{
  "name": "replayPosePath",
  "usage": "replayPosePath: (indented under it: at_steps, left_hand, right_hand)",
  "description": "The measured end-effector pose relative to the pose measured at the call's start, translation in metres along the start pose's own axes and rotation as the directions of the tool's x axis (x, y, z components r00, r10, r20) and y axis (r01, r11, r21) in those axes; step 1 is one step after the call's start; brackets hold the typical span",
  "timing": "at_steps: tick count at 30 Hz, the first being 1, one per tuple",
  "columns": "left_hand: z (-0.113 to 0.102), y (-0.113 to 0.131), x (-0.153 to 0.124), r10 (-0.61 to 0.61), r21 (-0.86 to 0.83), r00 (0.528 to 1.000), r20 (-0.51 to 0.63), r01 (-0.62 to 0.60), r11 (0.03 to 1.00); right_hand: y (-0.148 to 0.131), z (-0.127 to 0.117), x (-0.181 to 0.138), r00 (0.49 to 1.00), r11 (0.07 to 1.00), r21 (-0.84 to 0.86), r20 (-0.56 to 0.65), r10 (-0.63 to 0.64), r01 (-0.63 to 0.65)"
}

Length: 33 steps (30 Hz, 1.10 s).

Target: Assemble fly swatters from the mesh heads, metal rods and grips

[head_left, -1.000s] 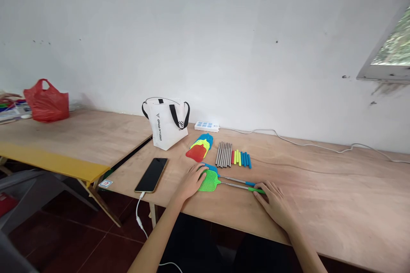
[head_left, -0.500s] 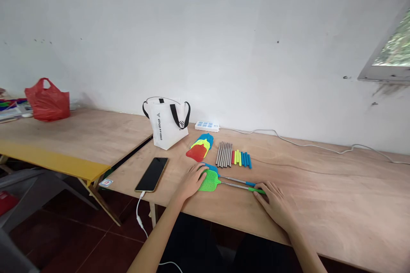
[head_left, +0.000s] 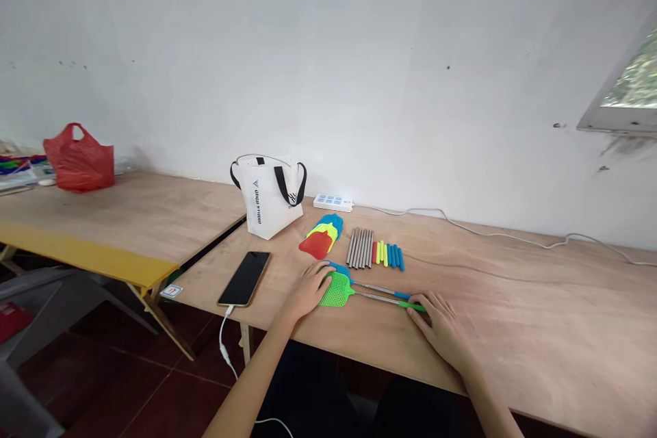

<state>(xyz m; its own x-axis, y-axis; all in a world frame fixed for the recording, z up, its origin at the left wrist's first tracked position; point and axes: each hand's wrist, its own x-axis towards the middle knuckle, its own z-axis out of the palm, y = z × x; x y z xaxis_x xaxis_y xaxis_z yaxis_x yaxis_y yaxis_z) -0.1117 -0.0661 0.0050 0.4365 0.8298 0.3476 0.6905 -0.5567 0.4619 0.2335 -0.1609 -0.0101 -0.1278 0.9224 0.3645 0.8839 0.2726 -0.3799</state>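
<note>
A green fly swatter (head_left: 337, 289) lies flat on the wooden table (head_left: 513, 315), its metal rod running right to a green grip. My left hand (head_left: 308, 291) rests open beside its mesh head, fingertips touching the edge. My right hand (head_left: 440, 325) lies flat at the green grip end, fingers stretched out against it. A blue fly swatter (head_left: 377, 287) lies just behind the green one. Farther back sit a stack of coloured swatter heads (head_left: 321, 235), a row of metal rods (head_left: 360, 248) and coloured grips (head_left: 387, 254).
A black phone (head_left: 244, 278) on a white cable lies left of my left hand. A white tote bag (head_left: 267, 196) and a power strip (head_left: 333, 202) stand near the wall. A red plastic bag (head_left: 78, 159) sits on the neighbouring table at far left.
Nothing has moved on the table; both hands stay where they were. Only the view has shifted slightly.
</note>
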Motion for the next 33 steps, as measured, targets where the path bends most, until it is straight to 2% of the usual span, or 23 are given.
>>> replayPosePath:
  at_steps: [9,15,18,21,25,33]
  left_hand:
    - [-0.001,0.002,0.000,-0.008,-0.003,1.000,0.016,0.008,1.000]
    - [0.000,-0.001,0.000,0.001,-0.047,1.000,-0.015,-0.001,0.999]
    - [0.002,-0.004,0.001,-0.076,-0.079,0.993,-0.089,0.069,0.994]
    - [0.005,-0.009,0.002,-0.154,-0.054,0.980,-0.128,0.148,0.987]
    - [0.011,-0.015,0.002,-0.107,0.039,0.986,-0.131,0.113,0.993]
    - [0.011,-0.014,0.001,-0.098,0.083,0.989,-0.110,0.107,0.991]
  right_hand:
    - [-0.002,-0.001,0.000,1.000,1.000,0.006,0.006,-0.001,0.001]
    - [0.001,0.000,0.000,1.000,1.000,-0.012,0.005,-0.005,0.005]
    - [0.004,0.004,-0.001,1.000,0.999,-0.037,-0.011,-0.015,0.014]
    - [0.008,0.009,-0.002,0.997,0.996,-0.086,-0.075,0.028,-0.034]
    - [0.010,0.013,-0.003,0.991,0.990,-0.122,-0.119,0.056,-0.071]
    - [0.009,0.011,-0.003,0.996,0.985,-0.164,-0.089,0.032,-0.046]
